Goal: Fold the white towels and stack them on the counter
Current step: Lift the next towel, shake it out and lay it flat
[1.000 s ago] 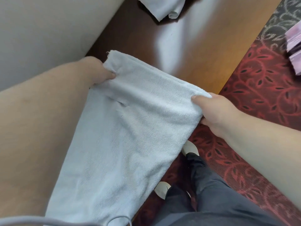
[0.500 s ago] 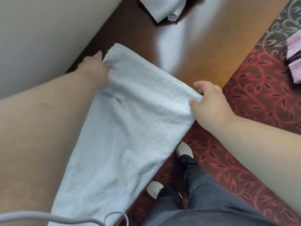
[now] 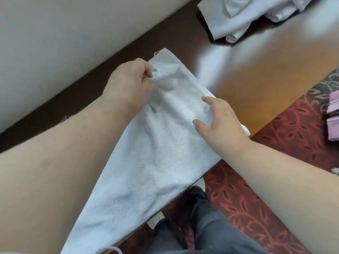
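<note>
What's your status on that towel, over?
Left hand pinching towel corner. Right hand flat on it. Towel half off counter. Loose towels beyond, clear.

Your towel [image 3: 152,153] lies on the counter [image 3: 266,74], its near end hanging over the front edge. Your left hand [image 3: 128,85] sits at its far left corner, your right hand [image 3: 220,120] on its right side. Behind, more towels [image 3: 244,15] lie heaped.

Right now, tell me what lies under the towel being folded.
The wooden counter lies under the towel's far half; the near half overhangs the edge above the red carpet. Anything else beneath it is covered.
</note>
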Tool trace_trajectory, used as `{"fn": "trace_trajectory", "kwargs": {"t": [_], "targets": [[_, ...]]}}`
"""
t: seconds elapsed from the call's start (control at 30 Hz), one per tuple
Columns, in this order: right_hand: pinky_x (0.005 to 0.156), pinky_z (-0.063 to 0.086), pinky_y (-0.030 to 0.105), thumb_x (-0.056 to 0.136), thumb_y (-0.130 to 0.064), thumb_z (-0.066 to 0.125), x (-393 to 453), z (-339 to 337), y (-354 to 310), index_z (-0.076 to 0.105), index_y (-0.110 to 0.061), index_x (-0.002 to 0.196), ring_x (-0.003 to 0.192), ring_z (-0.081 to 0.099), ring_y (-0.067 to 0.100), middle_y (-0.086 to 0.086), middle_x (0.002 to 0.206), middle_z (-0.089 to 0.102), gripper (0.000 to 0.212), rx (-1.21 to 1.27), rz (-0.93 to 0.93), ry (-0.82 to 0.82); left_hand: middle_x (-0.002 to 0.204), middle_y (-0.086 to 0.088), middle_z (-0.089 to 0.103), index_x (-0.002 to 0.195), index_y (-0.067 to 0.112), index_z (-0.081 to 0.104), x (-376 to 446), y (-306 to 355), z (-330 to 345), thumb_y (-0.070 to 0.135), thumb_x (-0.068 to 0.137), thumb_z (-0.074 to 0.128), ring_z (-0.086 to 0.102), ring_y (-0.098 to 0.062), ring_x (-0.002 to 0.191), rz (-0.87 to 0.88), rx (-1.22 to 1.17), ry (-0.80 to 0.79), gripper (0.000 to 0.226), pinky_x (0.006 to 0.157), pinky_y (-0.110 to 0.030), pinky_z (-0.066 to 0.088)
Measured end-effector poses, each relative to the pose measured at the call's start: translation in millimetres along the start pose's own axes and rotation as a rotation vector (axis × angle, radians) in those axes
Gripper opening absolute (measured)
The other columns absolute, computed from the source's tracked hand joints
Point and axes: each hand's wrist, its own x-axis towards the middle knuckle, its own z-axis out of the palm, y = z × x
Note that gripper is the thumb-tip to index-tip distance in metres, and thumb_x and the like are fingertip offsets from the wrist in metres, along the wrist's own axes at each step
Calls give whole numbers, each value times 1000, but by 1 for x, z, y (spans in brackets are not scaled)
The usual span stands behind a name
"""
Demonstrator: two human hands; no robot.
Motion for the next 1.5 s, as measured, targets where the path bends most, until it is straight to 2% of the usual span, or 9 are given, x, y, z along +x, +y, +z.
{"fn": "trace_trajectory", "kwargs": {"t": [0.17,0.33,0.63,0.8,0.93,1.1,1.23,1.33,1.5], "targets": [[122,12,39,76,-37,77,-1,-10,-22,16,-27,156,149,12,15,-2,160,27,102,-70,-193,3,82,-3,64,81,21,54,-83,8,-9,21,83,43,57,-30,79,284,33,-213,11,69,-38,47],[121,6,49,87,-29,66,-7,-2,-33,71,-29,111,128,48,21,-6,119,62,25,-417,-506,-269,70,4,51,73,16,46,-118,-11,-12,8,75,47,45,-24,69,464,101,-477,8,74,-42,44],[112,27,45,88,-41,59,-19,10,-55,57,-28,121,139,37,22,-4,154,40,35,-250,-295,-268,98,17,66,120,42,40,-119,5,6,45,86,64,60,10,83,-371,-613,-326,42,65,-6,42],[78,51,22,91,-42,56,6,5,-89,50,-40,128,97,59,-1,-19,118,58,37,82,-7,-260,99,11,68,98,37,38,-110,47,23,7,94,51,65,2,79,-398,-940,-68,33,64,-14,48],[62,53,22,85,-54,66,24,-12,-95,57,-39,99,74,68,3,-15,89,67,22,105,158,-370,117,9,63,133,37,24,-114,64,23,3,91,44,61,10,67,-371,-1177,-146,58,54,-7,42],[55,49,29,86,-24,56,42,-33,-95,49,-37,99,66,66,14,-7,79,70,19,-19,80,-174,125,24,47,143,50,9,-121,41,22,40,83,67,60,-3,95,-257,-627,-181,84,81,-25,48],[61,47,36,85,-6,38,52,-44,-88,47,-32,95,72,59,29,2,81,61,30,-416,-190,-151,90,9,60,107,32,57,-112,16,22,48,89,58,58,-23,97,-106,32,-324,24,75,-33,31],[80,44,32,91,-2,45,65,-43,-87,67,-31,114,101,59,30,3,115,60,43,-634,-304,-345,70,8,50,80,28,51,-110,23,25,32,93,53,56,-24,85,44,-5,-240,14,76,-32,30],[102,43,39,82,-22,55,83,-56,-84,66,-35,120,120,50,21,-6,128,54,42,-745,-433,-540,102,8,64,120,41,56,-98,39,20,27,97,48,56,-18,92,-74,-290,-206,28,74,-31,40]]}}
